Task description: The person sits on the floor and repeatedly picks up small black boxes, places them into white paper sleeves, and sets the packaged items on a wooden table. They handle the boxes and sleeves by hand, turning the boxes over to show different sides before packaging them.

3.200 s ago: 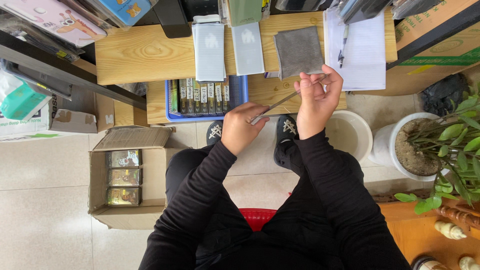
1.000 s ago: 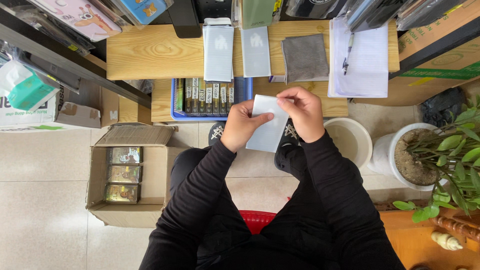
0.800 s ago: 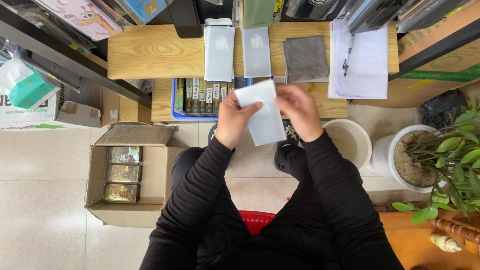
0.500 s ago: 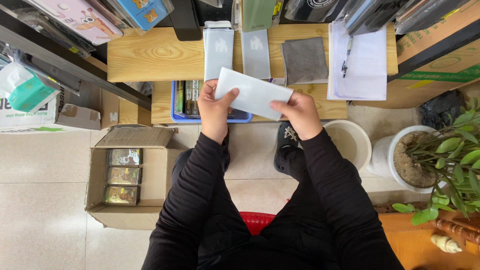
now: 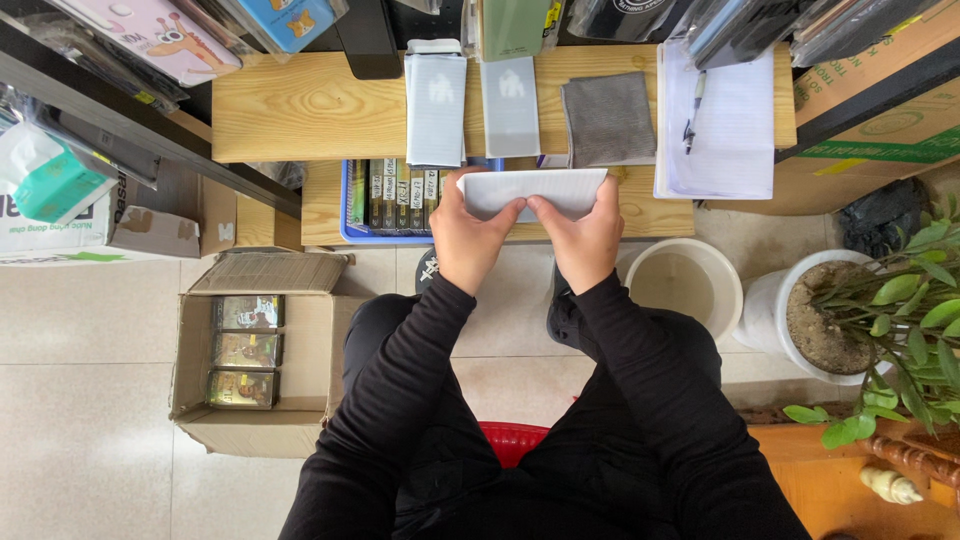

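Both hands' fingers around a flat white packet, forearms outstretched.

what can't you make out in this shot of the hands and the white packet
Head view only:
- Lower edge of the white packet: covered by the left hand and right hand.
- Contents of the blue tray: partly hidden by the upper wooden shelf and the left hand.
- Hanging packages along the top: cut off by the frame edge.
- Red seat: mostly hidden by the legs.
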